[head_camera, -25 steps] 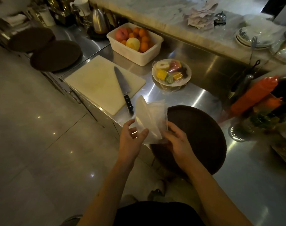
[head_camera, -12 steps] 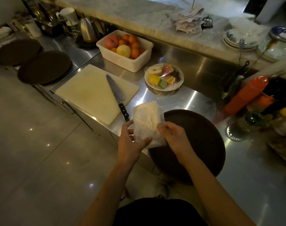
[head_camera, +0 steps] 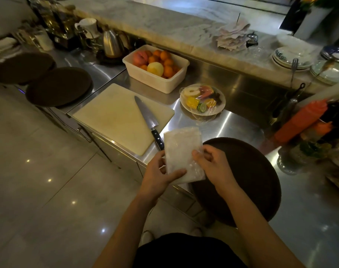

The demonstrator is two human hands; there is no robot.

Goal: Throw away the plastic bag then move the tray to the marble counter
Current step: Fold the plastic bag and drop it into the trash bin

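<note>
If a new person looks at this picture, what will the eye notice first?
First, the two hands, left hand and right hand, holding a clear plastic bag over the steel counter's edge. Next, the knife lying on the pale cutting board to the left, and the tub of fruit behind it.

A steel counter (head_camera: 232, 120) carries a round dark tray (head_camera: 247, 171) overhanging its near edge, a cutting board (head_camera: 114, 115) with a knife (head_camera: 146, 117) on it, a tub of fruit (head_camera: 157, 69), a wrapped plate of cut fruit (head_camera: 202, 100), and two more dark trays (head_camera: 58, 87) at the left.
</note>
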